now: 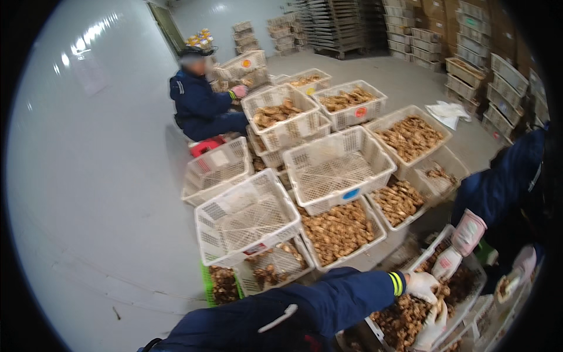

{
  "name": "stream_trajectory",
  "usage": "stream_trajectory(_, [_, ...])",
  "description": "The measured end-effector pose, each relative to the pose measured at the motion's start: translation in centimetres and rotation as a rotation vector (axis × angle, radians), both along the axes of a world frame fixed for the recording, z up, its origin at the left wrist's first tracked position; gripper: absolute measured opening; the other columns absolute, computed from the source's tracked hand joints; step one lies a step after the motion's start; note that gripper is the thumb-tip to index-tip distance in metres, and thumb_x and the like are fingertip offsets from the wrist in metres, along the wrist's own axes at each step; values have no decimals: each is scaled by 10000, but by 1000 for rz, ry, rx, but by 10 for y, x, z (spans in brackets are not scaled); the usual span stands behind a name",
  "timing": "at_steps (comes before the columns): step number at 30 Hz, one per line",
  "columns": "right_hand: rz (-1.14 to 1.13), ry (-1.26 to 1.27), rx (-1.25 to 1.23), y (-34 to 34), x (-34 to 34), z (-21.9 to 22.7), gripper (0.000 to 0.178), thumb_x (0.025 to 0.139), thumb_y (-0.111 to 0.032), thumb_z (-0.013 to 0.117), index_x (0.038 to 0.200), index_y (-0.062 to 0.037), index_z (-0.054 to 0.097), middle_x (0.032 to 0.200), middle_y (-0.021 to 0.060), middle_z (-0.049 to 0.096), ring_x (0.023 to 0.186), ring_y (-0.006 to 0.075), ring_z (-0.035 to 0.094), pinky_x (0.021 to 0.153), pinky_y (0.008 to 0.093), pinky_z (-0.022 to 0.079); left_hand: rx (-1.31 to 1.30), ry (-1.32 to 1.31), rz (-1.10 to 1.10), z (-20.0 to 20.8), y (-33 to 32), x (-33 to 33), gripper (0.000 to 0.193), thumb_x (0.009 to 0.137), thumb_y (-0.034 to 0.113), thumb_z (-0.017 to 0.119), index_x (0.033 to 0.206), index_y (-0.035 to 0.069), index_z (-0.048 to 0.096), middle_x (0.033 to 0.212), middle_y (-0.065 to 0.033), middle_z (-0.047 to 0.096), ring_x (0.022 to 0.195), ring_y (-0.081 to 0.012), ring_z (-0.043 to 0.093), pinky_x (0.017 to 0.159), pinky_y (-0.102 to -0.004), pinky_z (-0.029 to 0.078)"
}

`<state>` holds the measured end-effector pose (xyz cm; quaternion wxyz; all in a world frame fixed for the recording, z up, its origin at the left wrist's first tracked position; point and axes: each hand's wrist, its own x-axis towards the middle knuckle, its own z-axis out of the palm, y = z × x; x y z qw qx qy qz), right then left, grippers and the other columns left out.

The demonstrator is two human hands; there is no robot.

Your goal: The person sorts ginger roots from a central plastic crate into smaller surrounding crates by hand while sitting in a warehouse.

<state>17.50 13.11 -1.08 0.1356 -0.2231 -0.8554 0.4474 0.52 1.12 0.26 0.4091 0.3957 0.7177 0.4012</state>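
My left hand (422, 286), in a white glove below a navy sleeve with yellow stripes, reaches over a white plastic crate (478, 287) of knobbly brown roots (402, 320). Its fingers close round a root piece (443, 291) near the crate's middle. Just below it, my right hand (431, 330), also gloved in white, has its fingers bent against the same clump; blur hides the exact grip. Close above, a co-worker's gloved hand (447, 264) with a pink cuff dips into the same crate. That person's other hand (510, 284) is further right, near another crate.
Stacked crates of roots (337, 232) stand ahead, with bare-bottomed crates (249, 217) on top. A seated person (205, 100) works at the far left. Beyond are a tray rack (337, 26), crate stacks (469, 76) and a white cloth (447, 113) on the floor.
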Motion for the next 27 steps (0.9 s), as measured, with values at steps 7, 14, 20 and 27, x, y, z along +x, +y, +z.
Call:
stream_trajectory(7, [21, 159, -176, 8, -15, -34, 386, 966, -98, 627, 1324, 14, 539, 1100, 42, 657, 945, 99, 602, 848, 239, 489, 54, -349, -50, -56, 6, -13, 312, 944, 314, 661, 1099, 46, 695, 917, 5, 690, 814, -86, 603, 717, -261, 497])
stream_trajectory(14, [-15, 132, -329, 28, 1, -19, 352, 945, -90, 640, 1265, 50, 589, 1131, 130, 691, 1041, 142, 626, 919, 274, 480, -6, -331, -90, -44, 29, -2, 412, 966, 368, 642, 1208, 35, 645, 932, 32, 645, 821, -45, 555, 724, -219, 453])
stream_trajectory(20, [95, 97, -91, 26, 1, -33, 481, 919, -134, 687, 1358, -1, 541, 1067, 78, 695, 942, 124, 634, 851, 274, 505, -12, -554, 57, -48, 9, 10, 451, 956, 476, 595, 1118, 71, 713, 879, 8, 677, 729, -75, 577, 632, -234, 454])
stream_trajectory(27, [-106, 47, -320, 49, 7, -37, 399, 988, -181, 612, 1325, 28, 570, 1243, 127, 661, 1110, 156, 613, 962, 268, 472, 282, -721, 852, -40, -6, -53, 343, 993, 381, 567, 1145, 96, 680, 894, -30, 605, 683, -94, 562, 567, -208, 476])
